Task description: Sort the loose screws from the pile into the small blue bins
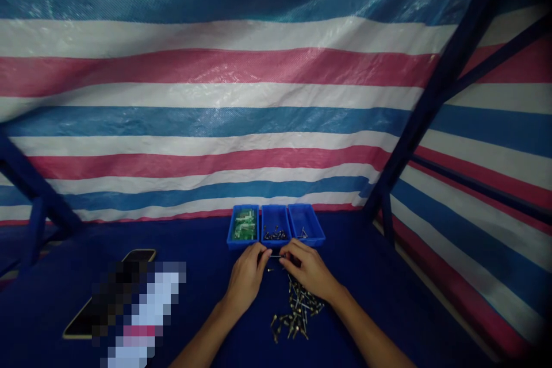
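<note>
lower centre of frame: thin metal rod (276, 256) between hands, ends pinched in fingertip grip of left hand (247, 273) and right hand (309, 267); small metal parts (297, 306) below

- A thin silvery rod (275, 256) was held level between left hand (248, 270) and right hand (309, 265).
- Small brassy and silvery parts (297, 317) lay piled near the right hand.
</note>
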Available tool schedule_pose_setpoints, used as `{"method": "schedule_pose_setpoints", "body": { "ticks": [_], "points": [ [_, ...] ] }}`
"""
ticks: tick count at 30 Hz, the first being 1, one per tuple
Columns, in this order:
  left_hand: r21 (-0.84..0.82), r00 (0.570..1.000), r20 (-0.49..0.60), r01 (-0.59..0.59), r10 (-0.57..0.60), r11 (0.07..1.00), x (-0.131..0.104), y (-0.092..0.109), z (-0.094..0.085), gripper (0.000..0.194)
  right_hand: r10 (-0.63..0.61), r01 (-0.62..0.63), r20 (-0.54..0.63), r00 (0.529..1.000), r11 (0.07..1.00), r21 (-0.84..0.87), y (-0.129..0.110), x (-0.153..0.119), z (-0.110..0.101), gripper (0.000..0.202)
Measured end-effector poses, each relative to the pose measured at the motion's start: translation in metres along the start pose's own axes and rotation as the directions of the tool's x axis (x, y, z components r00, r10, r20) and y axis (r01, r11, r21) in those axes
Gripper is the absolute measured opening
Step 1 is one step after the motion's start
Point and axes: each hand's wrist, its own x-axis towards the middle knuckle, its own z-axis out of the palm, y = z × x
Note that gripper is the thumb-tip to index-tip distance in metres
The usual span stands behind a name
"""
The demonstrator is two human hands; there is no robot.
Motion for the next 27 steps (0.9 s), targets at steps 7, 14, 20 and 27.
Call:
{"method": "schedule_pose_setpoints", "body": {
  "ticks": [7, 14, 20, 27],
  "points": [
    [0.068, 0.999, 0.022, 0.035, -0.037, 0.997, 0.000, -0.003, 0.002, 0.033, -0.016, 0.016, 0.003, 1.000, 1.000, 0.021, -0.004, 0.000, 0.002, 0.018],
    [0.045, 0.997, 0.070, 0.042, -0.045, 0.998, -0.001, -0.001, 0.001, 0.037, -0.014, 0.013, 0.020, 1.000, 0.999, 0.032, -0.004, 0.000, 0.002, 0.017],
    [-0.022, 0.995, 0.092, 0.043, -0.041, 0.999, 0.000, 0.002, 0.000, 0.040, -0.016, 0.015, 0.030, 0.999, 0.999, 0.053, -0.004, 0.000, 0.003, 0.015],
    [-0.055, 0.990, 0.109, 0.090, -0.084, 0.994, 0.001, 0.012, -0.008, 0.040, -0.009, 0.010, -0.014, 1.000, 0.997, 0.079, -0.002, 0.001, 0.003, 0.018]
  ]
}}
